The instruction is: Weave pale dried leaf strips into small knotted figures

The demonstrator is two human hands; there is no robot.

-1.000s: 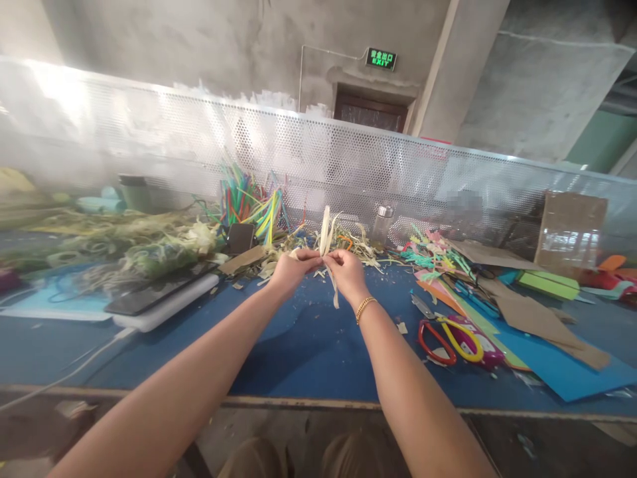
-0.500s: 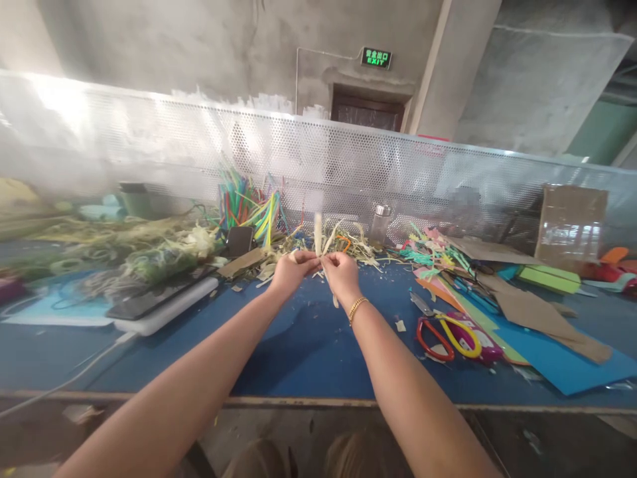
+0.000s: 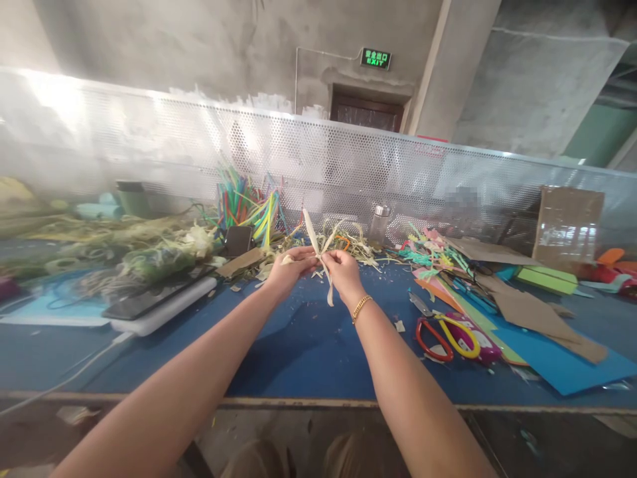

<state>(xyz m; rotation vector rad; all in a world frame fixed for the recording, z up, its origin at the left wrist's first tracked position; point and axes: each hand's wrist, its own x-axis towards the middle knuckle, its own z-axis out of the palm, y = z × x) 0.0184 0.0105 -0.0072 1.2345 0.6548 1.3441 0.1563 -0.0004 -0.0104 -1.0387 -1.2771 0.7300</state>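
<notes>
Over the middle of the blue table [image 3: 298,358], both hands meet at a knot of pale, straw-coloured fibre strips [image 3: 312,234], perhaps dried husk. One flat strip points up and slightly left, a second leans up to the right, and a tail hangs below the fingers. My right hand [image 3: 345,271], with a gold bracelet at the wrist, pinches the strips where they cross. My left hand [image 3: 288,271] has its fingers closed at the left side of the crossing, and a pale bit shows by its knuckles. Its exact grip is partly hidden.
Scissors [image 3: 448,335] with red and yellow handles lie at right, beside coloured paper and cardboard [image 3: 537,312]. Colourful pipe cleaners [image 3: 243,206], fibre scraps and a bottle [image 3: 380,224] stand behind. At left lie a fibre bundle [image 3: 159,259] and a white corded device [image 3: 169,309].
The upright strip has tilted left, and the tail below hangs more plainly in sight. My left hand has shifted slightly left with its fingers straighter; my right hand stays almost in place.
</notes>
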